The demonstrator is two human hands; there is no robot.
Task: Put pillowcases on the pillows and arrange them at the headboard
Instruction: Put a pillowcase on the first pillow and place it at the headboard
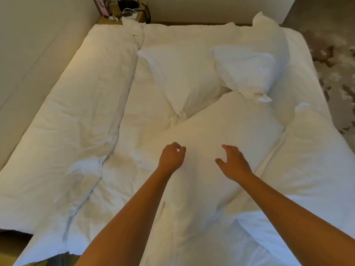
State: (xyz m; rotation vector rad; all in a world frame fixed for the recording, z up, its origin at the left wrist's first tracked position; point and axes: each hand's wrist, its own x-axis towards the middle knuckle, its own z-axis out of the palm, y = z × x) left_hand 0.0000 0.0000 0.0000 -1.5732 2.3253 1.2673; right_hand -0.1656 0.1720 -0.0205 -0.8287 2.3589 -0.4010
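- The left hand (pixel 171 158) reaches out over the near pillow (pixel 221 131), fingers curled loosely with the thumb and forefinger tips close together; whether it pinches a bit of white fabric there, I cannot tell.
- The right hand (pixel 232 163) is spread open beside it, fingers bent and thumb out to the side, hovering at or just on the pillow's surface with nothing held.
- The near pillow lies at an angle across the middle of the bed (pixel 149 35), its far corner pointing toward the two others, its near end running down between the forearms.
- A second pillow (pixel 180 77) lies farther up the mattress, tilted, its lower corner touching the near pillow's edge.
- A third pillow (pixel 247 72) sits to the right of that one, its lower corner resting just against the near pillow's far corner (all three are white, so covered or bare is hard to judge).
- A rumpled white duvet (pixel 67 120) is bunched along the left side of the bed, against the wall (pixel 34 35).
- More white bedding (pixel 311 160) is heaped at the right edge.
- A nightstand (pixel 126 15) in the far left corner carries cables and small dark objects.
- Patterned carpet (pixel 334 50) shows to the right of the bed.
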